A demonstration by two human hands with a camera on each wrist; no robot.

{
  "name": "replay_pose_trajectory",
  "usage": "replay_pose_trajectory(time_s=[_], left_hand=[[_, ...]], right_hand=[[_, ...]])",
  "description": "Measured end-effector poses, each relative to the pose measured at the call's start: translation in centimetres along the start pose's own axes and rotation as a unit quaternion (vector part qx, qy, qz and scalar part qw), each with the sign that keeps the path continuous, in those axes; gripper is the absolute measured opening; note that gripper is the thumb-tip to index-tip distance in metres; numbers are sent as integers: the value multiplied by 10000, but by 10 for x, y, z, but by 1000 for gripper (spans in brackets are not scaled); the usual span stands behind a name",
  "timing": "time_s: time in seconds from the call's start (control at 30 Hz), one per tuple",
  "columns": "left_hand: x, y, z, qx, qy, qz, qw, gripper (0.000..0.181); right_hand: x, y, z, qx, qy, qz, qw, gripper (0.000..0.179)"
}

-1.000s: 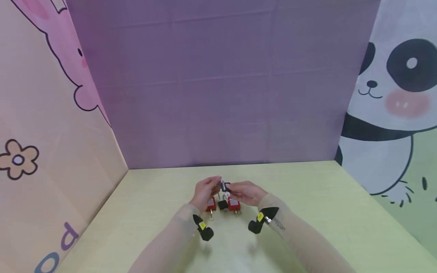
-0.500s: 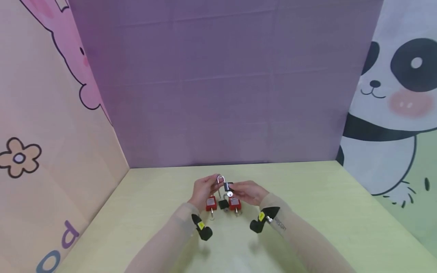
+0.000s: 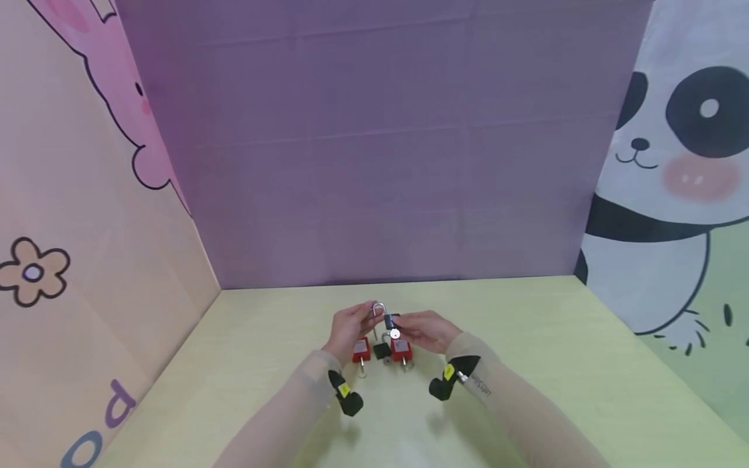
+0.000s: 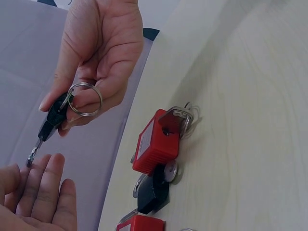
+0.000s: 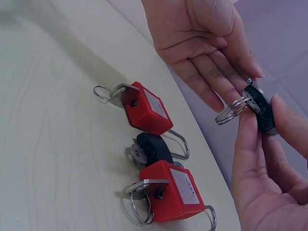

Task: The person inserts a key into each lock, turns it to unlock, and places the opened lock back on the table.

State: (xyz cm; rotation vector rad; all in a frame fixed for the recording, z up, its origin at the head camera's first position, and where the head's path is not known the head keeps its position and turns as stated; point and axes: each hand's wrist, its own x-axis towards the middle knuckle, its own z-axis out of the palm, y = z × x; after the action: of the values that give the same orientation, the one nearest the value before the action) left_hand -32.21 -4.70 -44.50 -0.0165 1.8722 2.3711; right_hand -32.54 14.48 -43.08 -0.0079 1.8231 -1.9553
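My right hand (image 3: 430, 330) pinches a small black padlock (image 4: 57, 113) by its body, above the table. A key on a metal ring (image 4: 85, 99) sticks out of its base. The padlock's silver shackle (image 3: 379, 305) points up and to the left, seen as an arch in the head view. My left hand (image 3: 349, 330) is at the shackle, thumb and fingertips right around its end, the other fingers loosely extended. Below the hands lie a red padlock (image 3: 361, 350), another black padlock (image 3: 383, 351) and a second red padlock (image 3: 401, 350), in a row.
The padlocks rest on a pale wooden table (image 3: 281, 312), keys and rings pointing to the near side. A purple cloth wall (image 3: 380, 162) stands behind the table, with printed panels on both sides. Small black wrist cameras (image 3: 349, 398) sit on both wrists.
The held padlock has turned, so its shackle, narrow at first, shows as a full arch. My left hand has moved slightly left, uncovering more of the left red padlock.
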Motion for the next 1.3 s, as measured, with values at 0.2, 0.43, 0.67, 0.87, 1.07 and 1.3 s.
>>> replay_pose_trajectory(time_s=[0.2,0.43,0.67,0.87,1.07,1.3], left_hand=[[2,-3,-5,127,67,1,9999,35],[12,-1,-26,884,263,19,9957,33],[18,3,-56,2383,-14,-128,9711,33],[18,5,-75,3448,-215,-378,9377,33],[18,9,-87,4084,-295,-575,9105,31],[17,12,-91,4431,-460,-687,8927,30]], right_hand=[[1,2,-1,-12,37,-69,10000,43],[3,3,-3,13,132,1,9999,44],[5,6,-6,42,166,29,9998,43],[4,6,-6,97,201,58,9997,43],[3,5,-5,103,237,88,9996,44],[1,3,-8,154,218,76,9996,43]])
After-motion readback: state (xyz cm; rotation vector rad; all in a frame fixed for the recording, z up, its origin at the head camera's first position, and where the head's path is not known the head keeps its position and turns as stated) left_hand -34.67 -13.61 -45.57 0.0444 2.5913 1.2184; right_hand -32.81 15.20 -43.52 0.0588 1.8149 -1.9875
